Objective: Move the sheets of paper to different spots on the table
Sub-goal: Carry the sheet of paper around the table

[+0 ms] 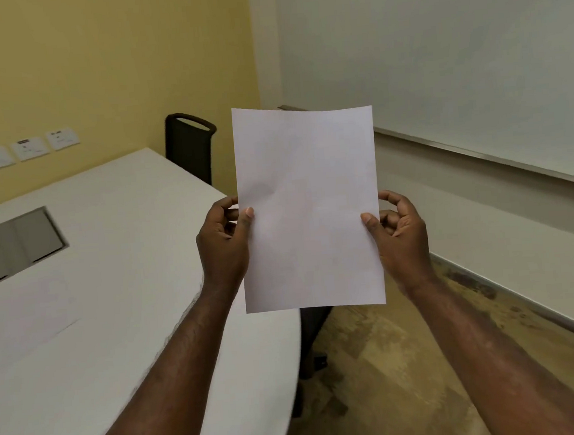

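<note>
A blank white sheet of paper [308, 205] is held upright in the air in front of me, past the right end of the white table [136, 236]. My left hand [224, 243] pinches its left edge with thumb on the front. My right hand [398, 232] pinches its right edge the same way. A second white sheet [25, 313] lies flat on the table at the left, faint against the tabletop.
A grey recessed panel [16, 243] is set into the tabletop at the far left. A dark chair [190, 146] stands behind the table by the yellow wall. A whiteboard [471, 48] covers the right wall. Bare floor [410, 362] lies right of the table's rounded end.
</note>
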Tool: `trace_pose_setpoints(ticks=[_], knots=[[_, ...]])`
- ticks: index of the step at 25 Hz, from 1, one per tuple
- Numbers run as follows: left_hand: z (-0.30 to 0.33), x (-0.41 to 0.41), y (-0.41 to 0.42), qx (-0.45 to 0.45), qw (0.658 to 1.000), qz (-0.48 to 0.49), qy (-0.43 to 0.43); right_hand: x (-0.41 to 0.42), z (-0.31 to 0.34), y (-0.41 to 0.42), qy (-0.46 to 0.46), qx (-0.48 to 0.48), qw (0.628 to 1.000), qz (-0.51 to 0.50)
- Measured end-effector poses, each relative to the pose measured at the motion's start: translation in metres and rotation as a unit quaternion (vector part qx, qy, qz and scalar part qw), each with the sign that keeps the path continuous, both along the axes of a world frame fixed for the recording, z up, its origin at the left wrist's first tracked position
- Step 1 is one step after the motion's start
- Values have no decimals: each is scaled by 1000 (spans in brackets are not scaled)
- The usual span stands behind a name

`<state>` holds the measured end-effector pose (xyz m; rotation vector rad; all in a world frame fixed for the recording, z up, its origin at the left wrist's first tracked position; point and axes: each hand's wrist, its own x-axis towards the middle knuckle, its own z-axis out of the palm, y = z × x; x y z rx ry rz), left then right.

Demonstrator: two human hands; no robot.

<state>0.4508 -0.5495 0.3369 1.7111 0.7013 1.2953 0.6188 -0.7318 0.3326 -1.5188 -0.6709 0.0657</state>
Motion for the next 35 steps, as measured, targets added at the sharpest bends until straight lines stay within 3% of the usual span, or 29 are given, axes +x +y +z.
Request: trace_pose_setpoints(ticks=[7,13,26,35], knots=[[-3,125,-56,-16,999,-51,3,108,4,-71,0,-14,999,-37],[-9,236,-35,-18,997,-78,3,213,-10,-56,-2,-45,998,-47],[-21,470,121,-41,997,-48,41,465,-25,108,31,-56,998,-10],[-38,606,233,-59,995,82,27,640,-33,268,41,-84,988,122]])
